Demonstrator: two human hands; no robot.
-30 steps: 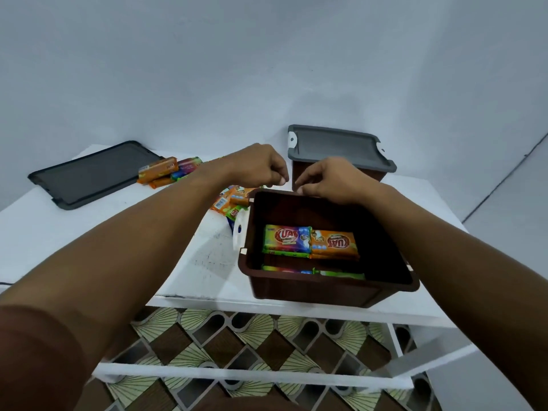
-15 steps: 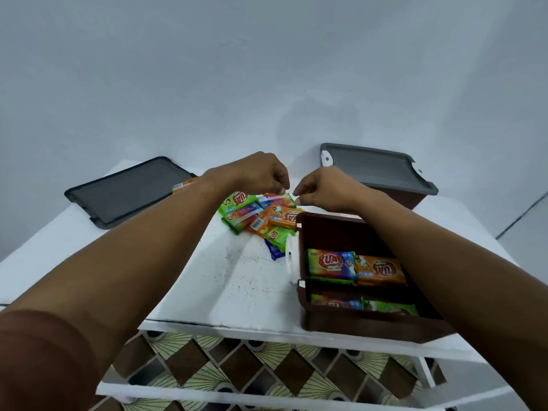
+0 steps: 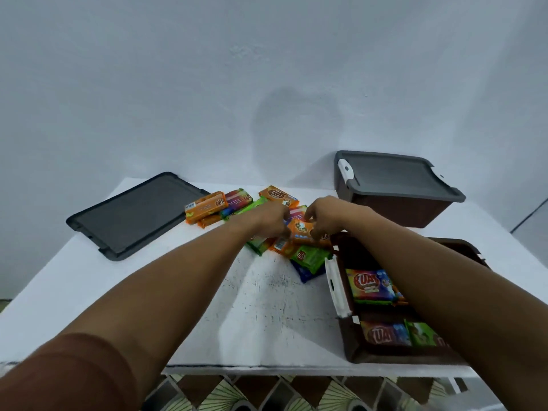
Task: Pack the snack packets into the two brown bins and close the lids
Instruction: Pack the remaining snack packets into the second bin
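Status: far bin (image 3: 415, 212) is sitting with its grey lid (image 3: 391, 176) on. I'm reading that one as done, though its contents aren't showing. Open bin (image 3: 353, 351) at the near right edge of the surface (image 3: 281, 321) is holding a few packed packets (image 3: 372, 284) in two rows, and it's looking like there's room left. Loose pile (image 3: 204, 206) is lying on the surface between the spare lid (image 3: 136, 212) and the open bin, with several packets overlapping. Both hands are working the pile. Left hand (image 3: 267, 218) and right hand (image 3: 327, 213) are sitting close together, each pinching an end of one orange packet (image 3: 302, 231) just beside the open bin's far corner. Remaining, by my read: getting this packet and the rest of the pile in, then fitting the spare lid and latching it.
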